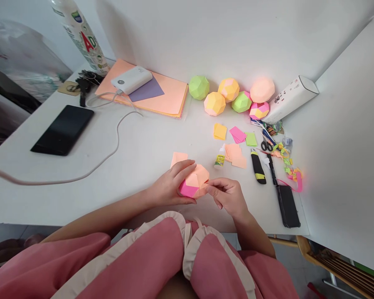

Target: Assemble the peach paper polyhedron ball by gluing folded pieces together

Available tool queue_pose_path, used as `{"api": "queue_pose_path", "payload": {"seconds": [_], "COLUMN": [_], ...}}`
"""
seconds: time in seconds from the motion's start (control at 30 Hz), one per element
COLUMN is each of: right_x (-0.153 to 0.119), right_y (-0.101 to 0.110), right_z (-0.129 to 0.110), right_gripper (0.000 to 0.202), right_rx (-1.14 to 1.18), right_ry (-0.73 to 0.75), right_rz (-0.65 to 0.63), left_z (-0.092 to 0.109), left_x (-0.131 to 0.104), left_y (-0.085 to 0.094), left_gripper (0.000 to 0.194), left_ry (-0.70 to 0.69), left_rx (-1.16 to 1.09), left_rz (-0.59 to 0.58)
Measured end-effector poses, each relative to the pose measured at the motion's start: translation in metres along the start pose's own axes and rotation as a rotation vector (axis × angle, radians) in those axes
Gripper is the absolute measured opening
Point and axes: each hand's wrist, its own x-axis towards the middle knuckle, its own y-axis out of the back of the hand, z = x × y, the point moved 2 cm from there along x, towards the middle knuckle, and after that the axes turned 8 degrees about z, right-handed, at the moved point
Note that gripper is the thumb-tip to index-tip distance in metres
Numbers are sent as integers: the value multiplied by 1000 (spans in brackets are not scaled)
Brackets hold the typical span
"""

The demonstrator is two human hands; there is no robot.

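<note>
Near the front edge of the table, my left hand [171, 185] is wrapped round the left side of a folded paper ball [197, 177], mostly peach with a pink patch. Thumb and index finger of my right hand [227, 194] pinch a peach flap at the ball's right side. Just behind the ball lies a peach paper sheet [178, 158], partly covered by my left fingers. A small glue bottle [220, 158] with a yellow-green label is a little beyond my right hand, beside a stack of peach paper squares [236, 155].
Finished-looking paper balls [214, 103] line the wall, with yellow [220, 131], pink [237, 134] and green paper squares [251, 139] before them. A cutter [258, 167], scissors [266, 145] and a black case [288, 206] lie right. Leftward are a phone [63, 129], cable [116, 141] and power bank [132, 80].
</note>
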Motion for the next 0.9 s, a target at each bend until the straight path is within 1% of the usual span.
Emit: {"api": "queue_pose_path", "payload": {"seconds": [0.2, 0.4, 0.57, 0.73, 0.9], "right_x": [-5, -6, -4, -3, -2], "right_y": [-1, -3, -4, -6, -7], "right_z": [-2, 0, 1, 2, 0], "right_gripper": [21, 25, 24, 23, 21], "right_rx": [-38, -35, 65, 166, 202], "right_ry": [65, 11, -27, -51, -62], "right_rz": [24, 49, 26, 0, 1], "left_z": [2, 7, 9, 8, 6], "left_x": [1, 3, 4, 2, 0], "left_y": [-3, -5, -6, -9, -10], "left_gripper": [99, 95, 95, 99, 103], "left_ry": [-46, -115, -149, -143, -107], "left_rx": [92, 197, 233, 210, 197], "left_rz": [99, 222, 305, 314, 310]}}
